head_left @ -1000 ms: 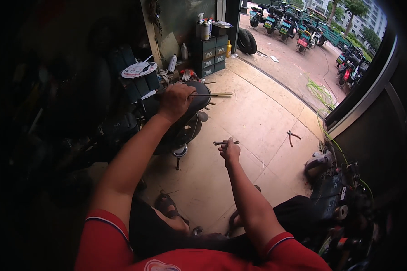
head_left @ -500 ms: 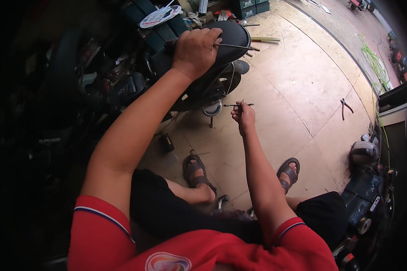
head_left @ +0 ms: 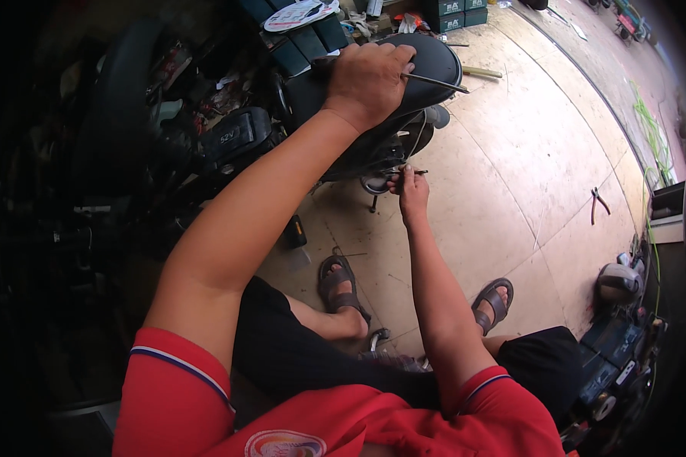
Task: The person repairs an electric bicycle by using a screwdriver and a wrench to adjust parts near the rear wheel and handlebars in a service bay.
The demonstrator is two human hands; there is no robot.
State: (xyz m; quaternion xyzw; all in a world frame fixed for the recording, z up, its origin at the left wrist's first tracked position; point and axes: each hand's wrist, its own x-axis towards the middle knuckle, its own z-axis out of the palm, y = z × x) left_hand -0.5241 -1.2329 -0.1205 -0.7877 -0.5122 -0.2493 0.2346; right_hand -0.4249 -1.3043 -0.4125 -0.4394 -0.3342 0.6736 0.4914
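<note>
The left hand (head_left: 367, 82) is clenching a thin rod (head_left: 437, 82) at twelve o'clock, the right hand (head_left: 412, 195) pinching a dark tool (head_left: 422, 172) at two; work below the seat (head_left: 428, 57) is looking unfinished.

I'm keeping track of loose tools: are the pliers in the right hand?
No, the pliers lie on the floor, to the right of the right hand and apart from it.

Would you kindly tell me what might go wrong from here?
The metal rod in the left hand might scratch the black seat it crosses in view. The wrench in the right hand could slip, letting that hand strike the nearby scooter. Pliers on the floor might trip a sandaled foot.
</note>
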